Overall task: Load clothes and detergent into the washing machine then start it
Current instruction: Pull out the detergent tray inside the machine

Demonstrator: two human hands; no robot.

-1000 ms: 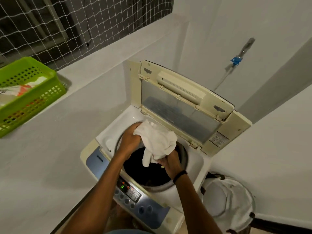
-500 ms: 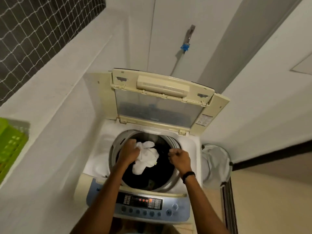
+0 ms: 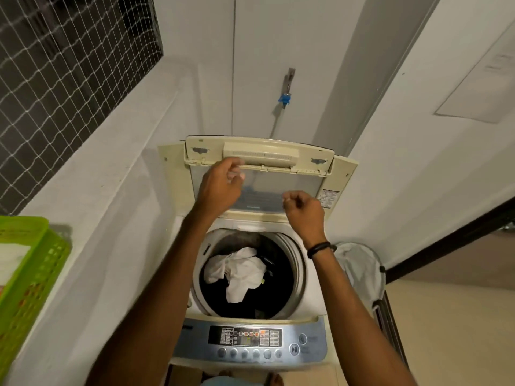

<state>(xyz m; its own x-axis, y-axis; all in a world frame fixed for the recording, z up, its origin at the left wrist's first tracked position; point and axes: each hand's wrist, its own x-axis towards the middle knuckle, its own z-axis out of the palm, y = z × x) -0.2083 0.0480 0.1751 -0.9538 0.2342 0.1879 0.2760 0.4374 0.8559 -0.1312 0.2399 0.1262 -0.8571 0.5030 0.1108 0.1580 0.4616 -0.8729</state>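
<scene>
The top-loading washing machine (image 3: 312, 302) stands in front of me with its folding lid (image 3: 284, 190) raised upright. A white cloth (image 3: 239, 271) lies on dark clothes in the drum (image 3: 295, 260). My left hand (image 3: 220, 185) is lifted in front of the lid's left part, fingers loosely curled and apart, holding nothing. My right hand (image 3: 303, 210) hovers before the lid's right part, fingers closed in a loose fist, nothing visible in it. The blue control panel (image 3: 250, 341) with lit display sits at the near edge.
A green plastic basket (image 3: 28, 274) rests on the white ledge at left. A white laundry hamper (image 3: 362, 271) stands on the floor right of the machine. A tap with a blue fitting (image 3: 285, 96) is on the wall behind. A netted window (image 3: 55, 79) fills the upper left.
The white cloth was let go into the drum. Both hands rose out of the drum up to the raised lid.
</scene>
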